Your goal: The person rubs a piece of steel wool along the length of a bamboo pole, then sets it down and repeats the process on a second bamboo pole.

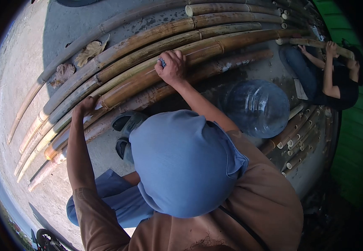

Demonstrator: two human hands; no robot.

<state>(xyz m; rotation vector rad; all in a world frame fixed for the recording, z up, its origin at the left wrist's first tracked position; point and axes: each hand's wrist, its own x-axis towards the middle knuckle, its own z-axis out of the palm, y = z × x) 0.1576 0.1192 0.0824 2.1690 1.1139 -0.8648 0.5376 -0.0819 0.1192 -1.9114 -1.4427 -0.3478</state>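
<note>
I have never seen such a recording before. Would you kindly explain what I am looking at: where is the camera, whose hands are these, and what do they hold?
No machine is here. A person works with two bare hands, and this single rounded picture comes from a camera worn on the head, looking forward and down. Long tan bamboo poles lie on grey concrete ground. The left hand is at a thick brown bamboo pole; its grip is unclear. The right hand is closed in a fist over that pole, with a small bluish item showing, too small to identify. Nearby is a large, clear blue plastic bottle. At the right, another person holds a bamboo piece.
</note>
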